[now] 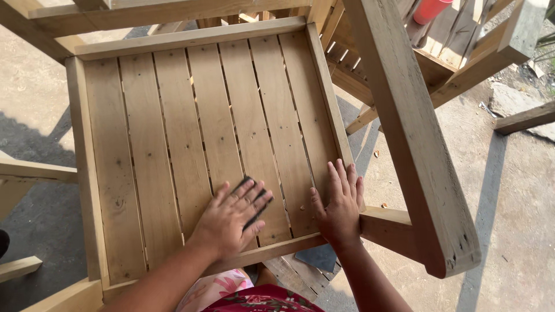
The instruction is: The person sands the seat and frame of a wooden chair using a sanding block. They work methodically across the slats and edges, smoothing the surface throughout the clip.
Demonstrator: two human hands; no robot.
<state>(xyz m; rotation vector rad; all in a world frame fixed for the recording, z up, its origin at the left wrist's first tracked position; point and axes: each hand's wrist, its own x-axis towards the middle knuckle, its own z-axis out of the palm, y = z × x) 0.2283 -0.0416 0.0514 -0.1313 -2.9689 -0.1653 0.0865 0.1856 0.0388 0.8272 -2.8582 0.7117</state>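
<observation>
On the slatted seat of the wooden chair [173,133], the left hand [231,216] is pressing a dark sheet of sandpaper [254,202] flat against a middle slat near the front rail, fingers spread open over it rather than curled around it. The sheet is showing only between and just past the fingers, so it could be slipping out from under the palm, and fingertips could be catching a splinter or dropping into a gap between slats. The right hand [340,202] is lying open and flat on the outermost slat beside the side rail, bracing, holding nothing, close under the slanting armrest [416,144].
</observation>
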